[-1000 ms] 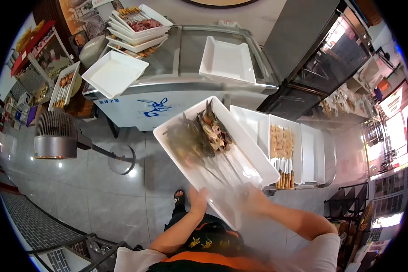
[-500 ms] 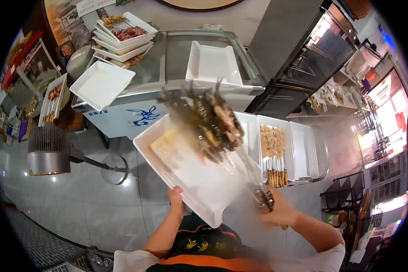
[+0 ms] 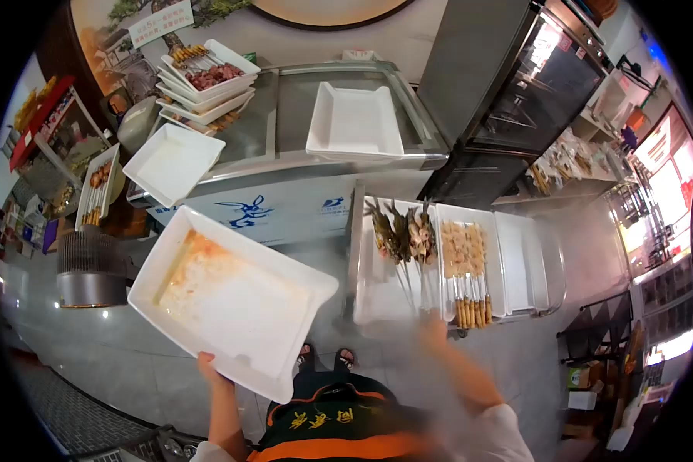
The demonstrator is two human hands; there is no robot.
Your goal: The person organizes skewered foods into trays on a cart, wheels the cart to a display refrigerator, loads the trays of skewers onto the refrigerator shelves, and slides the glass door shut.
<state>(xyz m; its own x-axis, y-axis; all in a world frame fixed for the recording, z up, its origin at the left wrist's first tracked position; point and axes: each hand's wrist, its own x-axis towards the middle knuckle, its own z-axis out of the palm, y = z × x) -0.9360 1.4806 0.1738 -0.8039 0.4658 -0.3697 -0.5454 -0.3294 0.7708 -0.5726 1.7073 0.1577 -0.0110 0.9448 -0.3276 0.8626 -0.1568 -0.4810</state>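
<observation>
My left hand (image 3: 217, 373) grips the near edge of a white tray (image 3: 239, 323), which is tilted and has reddish-yellow liquid stains at its far left end. Dark skewered fish (image 3: 396, 231) lie in the left white tray (image 3: 373, 296) on the cart, their metal skewers pointing toward me. At the near end of those skewers is my right hand (image 3: 433, 333), smeared by motion, so its fingers cannot be made out. Beside the fish, a second tray holds pale meat skewers (image 3: 464, 250) with wooden handles.
A freezer (image 3: 285, 165) stands ahead, bearing two white trays (image 3: 356, 123) and a stack of trays with meat skewers (image 3: 212, 75). On the left are a round-headed heater (image 3: 92, 269) and a tray of skewers (image 3: 96, 185). A dark cabinet (image 3: 516, 100) stands at right.
The skewered fish have moved from the held tray into the left cart tray. My left hand has carried the stained tray to the left, and my right hand has left it.
</observation>
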